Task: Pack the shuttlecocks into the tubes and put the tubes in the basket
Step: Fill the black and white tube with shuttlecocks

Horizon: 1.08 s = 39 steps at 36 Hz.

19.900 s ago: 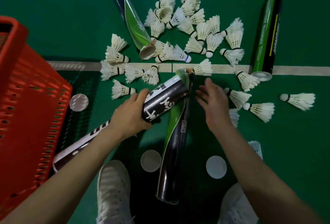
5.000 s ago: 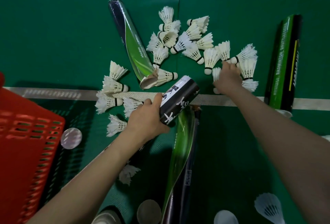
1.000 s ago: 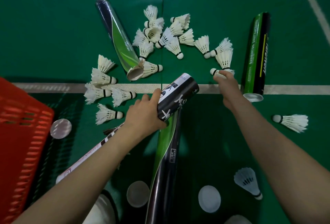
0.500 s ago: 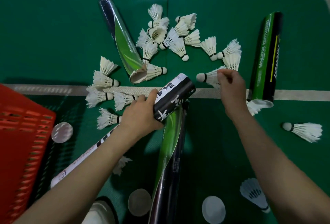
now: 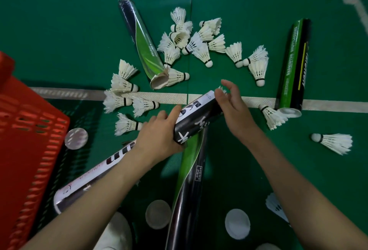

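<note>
My left hand (image 5: 159, 140) grips a black-and-white tube (image 5: 199, 118), tilted with its open mouth up and to the right. At that mouth my right hand (image 5: 233, 108) has its fingers nearly straight. The feather tips of a shuttlecock (image 5: 222, 89) show between thumb and fingers, the rest hidden in the tube. Several loose shuttlecocks (image 5: 191, 40) lie on the green floor beyond, with more at the left (image 5: 121, 94) and one at the right (image 5: 334, 142). The red basket (image 5: 29, 130) stands at the left.
Green-and-black tubes lie at the back (image 5: 143, 44), at the right (image 5: 294, 66) and under the held tube (image 5: 189, 180). Round lids (image 5: 76, 138) (image 5: 158, 214) (image 5: 237, 223) lie near my shoe (image 5: 117, 231). A white court line (image 5: 159, 98) crosses the floor.
My right hand picked a shuttlecock off the floor by the right tube and carried it left to the held tube's mouth, where its fingers have opened. My left hand kept its grip.
</note>
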Tool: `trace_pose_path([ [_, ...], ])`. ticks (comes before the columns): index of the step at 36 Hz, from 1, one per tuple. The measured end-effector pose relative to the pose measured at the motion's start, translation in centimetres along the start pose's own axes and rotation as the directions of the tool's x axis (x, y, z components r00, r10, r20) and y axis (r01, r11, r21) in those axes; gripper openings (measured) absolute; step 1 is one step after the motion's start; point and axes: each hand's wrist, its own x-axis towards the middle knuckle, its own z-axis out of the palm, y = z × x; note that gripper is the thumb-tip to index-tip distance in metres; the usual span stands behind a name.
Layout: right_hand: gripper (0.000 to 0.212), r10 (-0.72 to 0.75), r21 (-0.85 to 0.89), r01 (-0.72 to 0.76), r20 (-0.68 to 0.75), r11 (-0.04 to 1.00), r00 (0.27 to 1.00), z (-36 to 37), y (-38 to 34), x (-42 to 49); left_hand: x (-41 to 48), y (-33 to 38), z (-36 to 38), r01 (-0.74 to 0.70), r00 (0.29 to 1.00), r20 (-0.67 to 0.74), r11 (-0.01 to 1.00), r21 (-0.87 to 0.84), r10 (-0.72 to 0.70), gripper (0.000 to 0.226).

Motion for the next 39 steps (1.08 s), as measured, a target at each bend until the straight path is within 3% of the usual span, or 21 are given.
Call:
trace_pose_path([
  [9,0.056,0.017,-0.035,-0.012,0.131,0.999,0.991,0.0,-2.1,-1.4,-2.1,-0.6,0.2,0.015,0.999,-0.027,0.998,-0.060,-0.017,0.104],
  [16,0.042,-0.045,-0.198,0.044,-0.005,0.979,0.999,2.2,-1.5,-1.5,-2.8,-2.0,0.3,0.089,0.996,0.011,0.990,-0.105,-0.088,0.107],
  [24,0.031,-0.076,-0.335,0.077,0.016,0.939,0.997,4.5,-0.1,2.3,-2.2,-5.5,0.0,0.230,0.973,0.040,0.958,-0.170,-0.227,0.102],
  [31,0.056,0.005,-0.487,0.035,0.080,0.873,0.997,6.5,0.5,8.4,-1.0,-7.3,0.2,0.288,0.958,0.063,0.936,-0.200,-0.281,0.101],
  [39,0.087,0.064,-0.501,0.036,0.180,0.865,0.982,8.6,0.6,14.0,0.6,-8.4,-0.3,0.313,0.950,0.065,0.920,-0.236,-0.306,0.100],
])
